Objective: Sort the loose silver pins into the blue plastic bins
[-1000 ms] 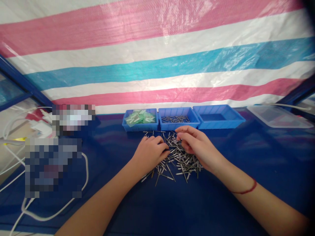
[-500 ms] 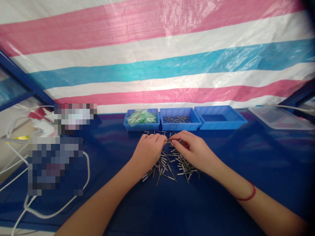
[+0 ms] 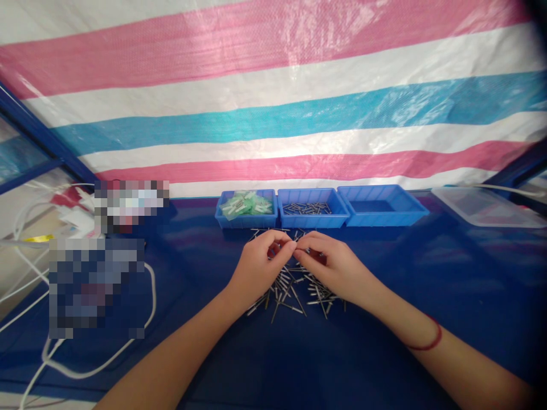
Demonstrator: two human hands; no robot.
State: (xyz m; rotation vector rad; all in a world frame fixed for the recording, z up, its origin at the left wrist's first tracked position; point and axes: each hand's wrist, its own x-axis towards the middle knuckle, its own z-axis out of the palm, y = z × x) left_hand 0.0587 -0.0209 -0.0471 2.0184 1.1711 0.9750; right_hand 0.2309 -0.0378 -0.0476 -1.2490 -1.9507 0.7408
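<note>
Your left hand (image 3: pixel 258 267) and right hand (image 3: pixel 331 265) met fingertip to fingertip above the single pile of metal pins (image 3: pixel 294 293). Each grip was pressed together, thumb to forefinger; what it pinched was too small to tell. The pile lay on the tabletop (image 3: pixel 384 273) under both hands, just in front of three blue trays set in a row. The left tray (image 3: pixel 245 222) held green pieces (image 3: pixel 245 204). The middle tray (image 3: pixel 311 220) held more pins. The right tray (image 3: pixel 384 218) touched it. One clear plastic container (image 3: pixel 482 208) lay well apart at the far right, and one white cable (image 3: pixel 141 336) looped at the left. Open tabletop ran from the pile to both.
</note>
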